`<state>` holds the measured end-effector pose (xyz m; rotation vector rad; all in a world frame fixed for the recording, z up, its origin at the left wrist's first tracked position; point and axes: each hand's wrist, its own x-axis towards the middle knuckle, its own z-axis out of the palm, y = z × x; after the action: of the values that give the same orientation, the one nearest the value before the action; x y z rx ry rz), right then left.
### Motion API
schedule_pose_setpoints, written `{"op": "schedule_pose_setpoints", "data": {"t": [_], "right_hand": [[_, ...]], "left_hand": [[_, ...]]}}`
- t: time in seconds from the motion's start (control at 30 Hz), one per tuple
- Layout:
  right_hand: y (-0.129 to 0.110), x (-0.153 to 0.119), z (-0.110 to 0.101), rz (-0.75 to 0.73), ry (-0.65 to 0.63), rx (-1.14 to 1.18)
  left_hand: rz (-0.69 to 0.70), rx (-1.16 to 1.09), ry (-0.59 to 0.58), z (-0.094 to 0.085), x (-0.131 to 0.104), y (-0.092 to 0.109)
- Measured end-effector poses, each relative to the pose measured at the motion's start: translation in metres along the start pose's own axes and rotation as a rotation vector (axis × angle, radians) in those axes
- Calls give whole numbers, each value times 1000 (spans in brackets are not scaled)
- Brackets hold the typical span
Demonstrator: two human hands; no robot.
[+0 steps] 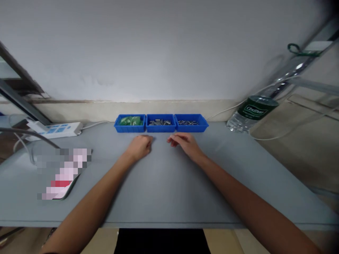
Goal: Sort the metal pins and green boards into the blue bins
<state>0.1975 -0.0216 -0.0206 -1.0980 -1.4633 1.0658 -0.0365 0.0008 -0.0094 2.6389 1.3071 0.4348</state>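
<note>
My left hand [140, 146] rests on the grey table as a closed fist, just in front of the blue bins. Its fingers hide whatever it may hold. To its right, my right hand [184, 144] hovers over or touches the table; which one I cannot tell. Its fingers are loosely curled and a little apart, with nothing visible between them. Three blue bins stand in a row behind the hands. The left bin [116, 126] contains green bagged pieces [130, 121], the middle bin [160, 129] short metal cylinders [160, 122], and the right bin [203, 123] thin metal pins [187, 123].
At left lie a phone [66, 173], partly blurred out, and a white power strip [62, 129] with cables. A large plastic bottle [253, 112] with a green label stands at the right back edge, near a metal frame [288, 76]. A wall [164, 53] rises behind the table [164, 194].
</note>
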Motion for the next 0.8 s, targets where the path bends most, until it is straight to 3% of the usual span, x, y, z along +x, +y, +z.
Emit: {"op": "schedule_pose_setpoints", "data": {"t": [0.23,0.5,0.8], "right_hand": [[5,-6,7,-58,-133,-249],[4,0,5,48,-38,23],[4,-2,3,50,-80,3]], "left_hand": [[50,-72,62,2,0,6],[66,-244,189,10,-1,7],[107,-259,197,15,-1,10]]}}
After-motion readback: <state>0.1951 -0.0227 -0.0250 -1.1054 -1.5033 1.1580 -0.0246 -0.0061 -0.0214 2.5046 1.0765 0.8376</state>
